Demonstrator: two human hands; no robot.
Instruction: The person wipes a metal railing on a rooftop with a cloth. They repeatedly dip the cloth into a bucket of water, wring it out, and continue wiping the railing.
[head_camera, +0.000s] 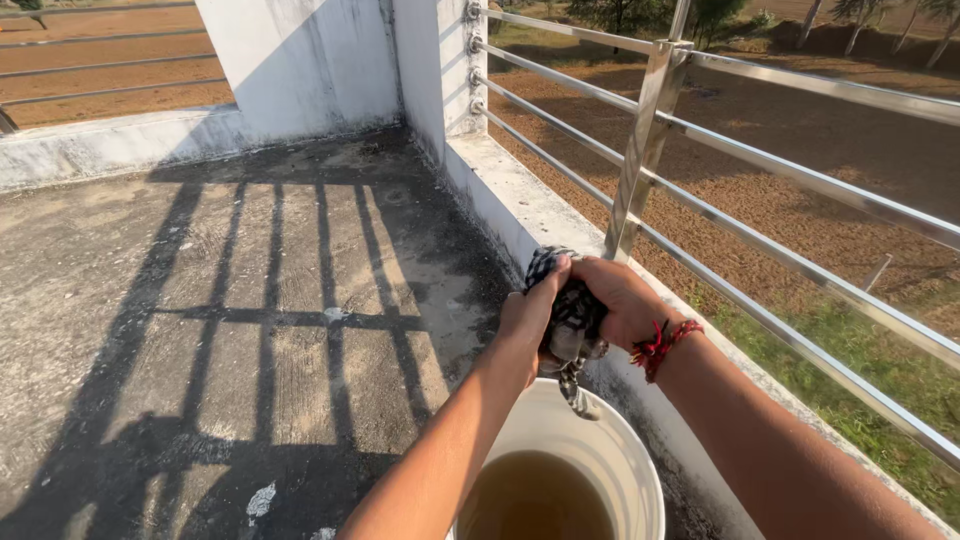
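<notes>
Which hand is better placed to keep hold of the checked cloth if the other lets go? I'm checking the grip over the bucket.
Probably the right hand: it wraps over the top of the checked cloth, while the left hand presses from the side. The cloth's tail hangs above the white bucket.

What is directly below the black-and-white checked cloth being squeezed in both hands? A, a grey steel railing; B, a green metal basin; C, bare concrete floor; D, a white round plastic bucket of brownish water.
D: the black-and-white checked cloth, gripped by the left hand and the right hand, hangs over the white round plastic bucket of brownish water.
</notes>
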